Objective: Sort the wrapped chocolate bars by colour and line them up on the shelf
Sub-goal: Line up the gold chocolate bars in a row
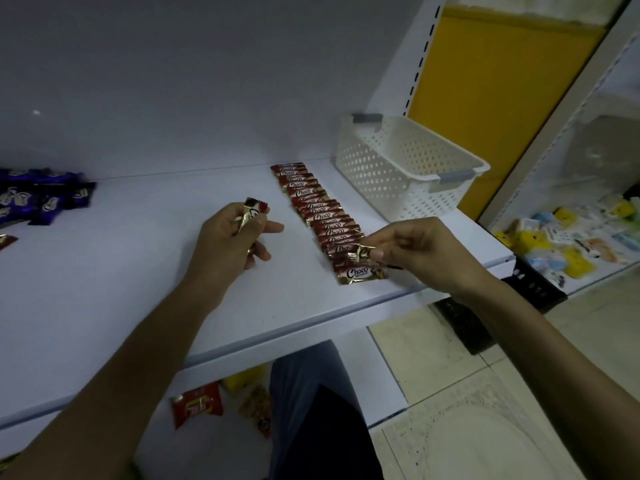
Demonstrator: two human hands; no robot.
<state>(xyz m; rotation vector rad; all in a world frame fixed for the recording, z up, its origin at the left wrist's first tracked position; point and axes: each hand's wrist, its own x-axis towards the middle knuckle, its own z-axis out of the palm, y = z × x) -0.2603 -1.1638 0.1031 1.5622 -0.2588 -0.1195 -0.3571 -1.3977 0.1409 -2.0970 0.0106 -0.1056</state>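
From where I stand, the row of red-and-gold foil-wrapped chocolate bars (322, 216) lies shingled on the flat white shelf board (138, 278). It runs from the back wall at 12 o'clock down toward the front lip at 5 o'clock. The right hand (422, 252) pinches one more red-and-gold bar (363, 252) between thumb and fingertips, just above the frontmost bar (360, 273) at the near end of the row. The left hand (228, 240), at 9 o'clock of the row, has thumb and forefinger closed round a second red-and-gold bar (254, 211), held upright clear of the board.

The worry is the front end. The row has nearly reached the shelf's lip, so I judge little board is left, and a bar laid carelessly could overhang and slip to the floor. The wrappers look slick and merely overlap, so a nudge from the right knuckles might fan the whole line crooked. The white perforated plastic basket (381, 168) sits close at 2 o'clock of the row and may cramp that wrist. A light pinch on a wrapper's end could let the bar twist or drop. Far off at 9 o'clock the heap of dark-blue wrapped bars (45, 199) lies unsorted, and the stray brown-red bar (7, 242) beside it could get overlooked.
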